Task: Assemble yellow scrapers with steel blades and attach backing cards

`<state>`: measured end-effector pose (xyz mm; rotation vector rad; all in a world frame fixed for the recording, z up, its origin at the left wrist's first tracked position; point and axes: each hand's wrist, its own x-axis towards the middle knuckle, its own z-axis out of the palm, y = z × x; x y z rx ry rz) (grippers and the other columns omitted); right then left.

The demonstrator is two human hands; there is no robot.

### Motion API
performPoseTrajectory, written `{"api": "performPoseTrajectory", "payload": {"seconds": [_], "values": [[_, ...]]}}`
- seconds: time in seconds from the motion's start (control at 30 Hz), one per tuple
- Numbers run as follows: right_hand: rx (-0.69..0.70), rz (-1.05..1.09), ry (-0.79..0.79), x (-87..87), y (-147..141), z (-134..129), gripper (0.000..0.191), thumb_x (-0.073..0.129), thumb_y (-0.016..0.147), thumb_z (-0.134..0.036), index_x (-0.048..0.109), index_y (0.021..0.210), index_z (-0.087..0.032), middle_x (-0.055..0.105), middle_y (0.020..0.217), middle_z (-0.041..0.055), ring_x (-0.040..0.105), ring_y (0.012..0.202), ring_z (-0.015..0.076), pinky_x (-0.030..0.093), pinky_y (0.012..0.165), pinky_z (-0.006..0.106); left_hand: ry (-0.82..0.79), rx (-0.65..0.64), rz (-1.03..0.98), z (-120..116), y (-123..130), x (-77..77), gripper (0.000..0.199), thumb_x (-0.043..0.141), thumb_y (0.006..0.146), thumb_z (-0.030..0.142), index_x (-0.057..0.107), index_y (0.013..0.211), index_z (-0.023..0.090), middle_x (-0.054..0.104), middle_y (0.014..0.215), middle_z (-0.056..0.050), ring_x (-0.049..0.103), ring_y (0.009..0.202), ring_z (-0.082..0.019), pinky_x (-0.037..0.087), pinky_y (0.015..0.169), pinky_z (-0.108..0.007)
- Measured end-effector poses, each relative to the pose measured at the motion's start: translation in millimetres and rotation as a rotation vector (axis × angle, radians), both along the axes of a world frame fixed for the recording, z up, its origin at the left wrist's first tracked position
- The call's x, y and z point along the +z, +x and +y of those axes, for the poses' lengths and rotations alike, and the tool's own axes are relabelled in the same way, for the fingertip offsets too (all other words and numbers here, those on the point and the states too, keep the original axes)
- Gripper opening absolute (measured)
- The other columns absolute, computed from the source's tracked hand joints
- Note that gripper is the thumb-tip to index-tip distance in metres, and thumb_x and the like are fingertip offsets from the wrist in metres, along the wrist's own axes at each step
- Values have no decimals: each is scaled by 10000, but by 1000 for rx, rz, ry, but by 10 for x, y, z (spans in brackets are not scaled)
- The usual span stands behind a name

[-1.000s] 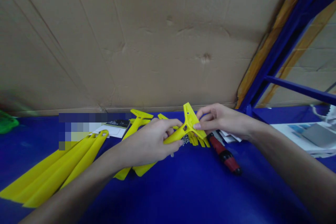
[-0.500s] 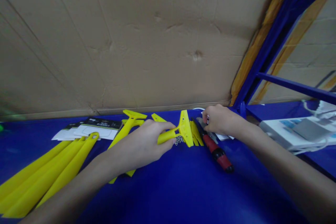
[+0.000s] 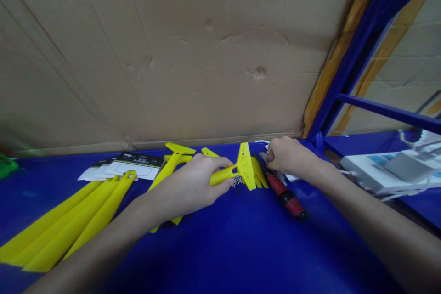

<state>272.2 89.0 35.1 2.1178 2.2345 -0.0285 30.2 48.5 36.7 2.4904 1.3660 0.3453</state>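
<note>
My left hand [image 3: 203,181] is wrapped round the handle of a yellow scraper-like tool [image 3: 245,167], whose wide head points right. Small metal screws [image 3: 237,181] lie in a pile beneath it. Just right of the head are small yellow pieces [image 3: 259,173]. A red and black screwdriver [image 3: 287,198] lies beside them on the blue surface [image 3: 227,248]. My right hand [image 3: 284,154] has its fingers pinched together over small parts near the screwdriver's far end; what they hold is hidden.
More yellow tools [image 3: 172,161] lie behind my left forearm. Long yellow handles [image 3: 79,220] and black-and-white cards [image 3: 136,165] are at the left. A white power strip [image 3: 372,174] sits at the right by a blue frame [image 3: 351,59]. Cardboard [image 3: 206,55] stands behind.
The view has shifted slightly, showing more of a green object at the far left. My left hand still grips the yellow tool, and my right fingers stay closed over the same spot.
</note>
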Motion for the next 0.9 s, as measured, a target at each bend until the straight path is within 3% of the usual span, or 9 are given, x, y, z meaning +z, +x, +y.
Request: {"api": "performPoseTrajectory", "payload": {"seconds": [0.1,0.27,0.43,0.57,0.77,0.83,0.9], "values": [[11,8,0,23,-5,-13,155,765,756,-150,831,895,-167,808,867,158,794,924,330,606,772,373,-4,-14,-4,-8,6,8,460,580,969,460,721,1325,206,779,1286,-95,718,1148,-320,551,961,-433],[20,19,18,36,-7,-25,154,765,745,-139,827,883,-168,800,858,165,793,929,340,606,774,381,-7,-19,7,-19,14,12,446,574,975,464,730,1311,214,796,1224,-98,744,1023,-314,564,865,-423],[5,15,29,48,-10,-41,192,746,753,-106,820,921,-160,799,898,169,785,963,346,602,785,383,-6,-22,-5,-21,25,22,436,595,967,422,730,1310,189,793,1240,-99,731,1088,-309,545,943,-421],[-13,10,56,73,-25,-82,274,700,762,-73,810,1005,-135,799,1008,200,773,1025,365,597,816,398,-13,-16,5,-18,28,19,438,589,970,434,727,1317,205,792,1239,-100,739,1040,-310,556,876,-413],[-32,47,90,132,-29,-116,425,722,722,-77,790,1140,-115,793,1061,219,762,1031,381,580,799,407,-12,6,14,1,-8,-6,474,574,974,466,709,1347,206,776,1284,-112,728,1104,-321,552,912,-415],[-11,99,106,173,-5,-109,486,758,693,-122,781,1178,-127,797,1038,203,760,991,374,567,781,407,-19,16,21,13,-33,-2,492,573,973,474,702,1361,202,760,1325,-121,716,1154,-328,548,944,-419],[24,174,104,231,31,-103,390,766,703,-200,804,1089,-163,800,904,142,758,875,328,547,722,379,-28,11,32,22,-56,18,499,564,975,480,704,1363,200,765,1318,-114,720,1153,-320,549,947,-405]]}}
